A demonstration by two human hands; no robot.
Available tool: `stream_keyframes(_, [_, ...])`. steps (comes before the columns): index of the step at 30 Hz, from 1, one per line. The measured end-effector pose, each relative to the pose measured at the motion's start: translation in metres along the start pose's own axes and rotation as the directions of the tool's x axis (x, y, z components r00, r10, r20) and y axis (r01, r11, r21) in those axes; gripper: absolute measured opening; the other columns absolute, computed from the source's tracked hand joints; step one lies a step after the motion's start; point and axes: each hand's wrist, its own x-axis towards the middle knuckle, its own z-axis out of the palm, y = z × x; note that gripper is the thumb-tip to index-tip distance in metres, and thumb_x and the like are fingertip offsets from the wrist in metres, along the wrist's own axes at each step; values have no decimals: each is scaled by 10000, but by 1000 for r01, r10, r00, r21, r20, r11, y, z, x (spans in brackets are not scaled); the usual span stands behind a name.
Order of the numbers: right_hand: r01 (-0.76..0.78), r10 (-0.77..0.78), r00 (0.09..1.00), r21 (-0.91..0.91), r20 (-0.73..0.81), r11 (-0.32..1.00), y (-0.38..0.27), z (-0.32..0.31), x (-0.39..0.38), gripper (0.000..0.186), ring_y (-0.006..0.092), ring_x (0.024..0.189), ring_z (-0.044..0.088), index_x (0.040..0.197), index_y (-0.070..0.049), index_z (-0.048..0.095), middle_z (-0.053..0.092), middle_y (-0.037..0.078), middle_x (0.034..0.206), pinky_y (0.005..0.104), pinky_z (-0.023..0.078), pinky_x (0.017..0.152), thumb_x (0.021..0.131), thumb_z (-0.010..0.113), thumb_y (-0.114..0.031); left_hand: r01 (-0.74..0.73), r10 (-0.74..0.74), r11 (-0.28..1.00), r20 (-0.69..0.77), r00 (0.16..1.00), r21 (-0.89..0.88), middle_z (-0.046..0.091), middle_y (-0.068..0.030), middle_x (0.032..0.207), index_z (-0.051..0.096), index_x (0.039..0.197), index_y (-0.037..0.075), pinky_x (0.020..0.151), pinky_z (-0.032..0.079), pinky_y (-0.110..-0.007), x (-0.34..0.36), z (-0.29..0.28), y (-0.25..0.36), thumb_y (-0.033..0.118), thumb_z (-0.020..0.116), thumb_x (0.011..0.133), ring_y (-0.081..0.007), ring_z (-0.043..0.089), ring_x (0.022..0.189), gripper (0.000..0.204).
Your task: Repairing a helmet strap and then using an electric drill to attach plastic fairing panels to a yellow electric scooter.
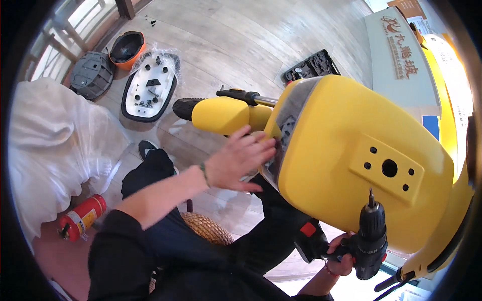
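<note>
My left hand (236, 158), fingers spread, is at the smoky translucent front panel (293, 113) of a large yellow housing (326, 150); whether it touches the panel I cannot tell. My right hand (341, 266) grips a black cordless drill (370, 236), its bit pointing up over the housing's lower part. A raised plate (361, 185) on the housing has a round hole and several small holes. Beyond the left hand are a yellow fender (218, 113), a black tyre (182, 109) and a metal tube (266, 102).
A padded part with fittings (130, 103), an orange bowl-like shell (125, 62), a grey box (90, 75), an open tool case (314, 65), a red extinguisher (83, 218), white cloth (60, 135) and a woven brown object (206, 226) surround me. A white board (399, 93) stands at right.
</note>
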Motion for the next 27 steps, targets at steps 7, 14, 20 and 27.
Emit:
stream_keyframes(7, [33,-29,999,-105,35,994,14,-27,-3,498,164,450,504,880,15,558,568,97,585,251,430,521,709,624,-449,69,-356,751,314,880,657,276,-67,1488,278,1457,233,1121,184,-556,-60,-42,-101,480,784,615,-334,247,1371,1012])
stream_keyframes(14, [9,-15,999,-172,-32,985,19,-40,1,512,160,468,511,894,11,558,567,92,590,251,431,528,700,639,-456,78,-252,832,249,935,550,329,-49,1453,330,1423,357,1072,333,-459,-52,-32,-159,401,818,570,-304,378,1281,983])
stream_keyframes(20, [-41,33,999,-229,-37,973,23,-38,13,525,156,484,517,906,9,559,566,87,595,251,432,534,693,652,-462,-53,-125,915,405,906,400,379,-39,1445,357,1410,353,1042,373,-413,-1,-60,-211,297,815,573,-303,436,1249,955])
stream_keyframes(27, [-111,107,994,-295,-29,949,31,-29,17,541,152,502,524,919,6,559,566,81,601,251,433,541,685,667,-470,-45,-286,889,630,722,455,366,-19,1469,282,1434,424,1061,298,-535,104,-64,-274,207,887,452,-252,353,1341,1174])
